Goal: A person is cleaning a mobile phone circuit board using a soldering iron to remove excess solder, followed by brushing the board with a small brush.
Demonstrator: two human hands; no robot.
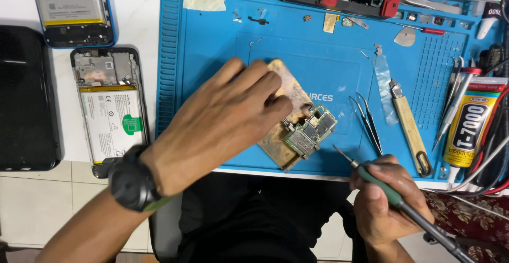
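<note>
Nearest the head camera is the left hand (225,117), wearing a dark wristwatch (132,183); it lies palm down with its fingers closed flat on a scorched brown work board (281,136), pinning it to the blue repair mat (212,56). On the board's right end sits a small phone circuit board (313,130), tilted at an angle and close to the mat's near edge. The right hand (384,199) is wrapped shut around the green grip of a soldering iron (379,183), held like a pen, its tip hovering just beside the circuit board and not touching it as far as one can tell. To solder well here, I judge the left fingers should keep firm pressure well clear of the hot tip, and the right wrist would do better braced on the mat's edge. Tweezers (367,115) lie just right of the circuit board; two opened phones (108,109) rest on the white table to the left.
</note>
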